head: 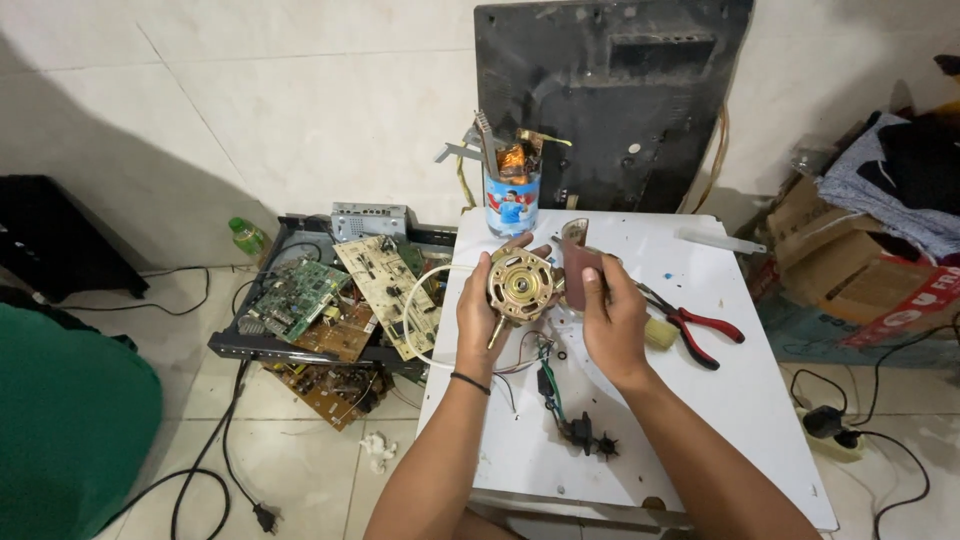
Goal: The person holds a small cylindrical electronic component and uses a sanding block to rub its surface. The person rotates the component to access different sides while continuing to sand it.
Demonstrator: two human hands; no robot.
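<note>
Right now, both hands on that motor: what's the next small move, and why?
Probably rub the brown sanding pad in the right hand across the motor. The left hand already holds the motor up off the white table, and the pad sits right at its edge.

Even, bright indoor light, seems overhead. Big soft shadow across the tiled wall [250, 110] at upper left; black stand [55, 235] area dim. White table [740, 400] evenly lit, no harsh glare. Centre sharp, no motion blur. Wide-angle bending at edges; green mass [70, 420] at lower left soft.
</note>
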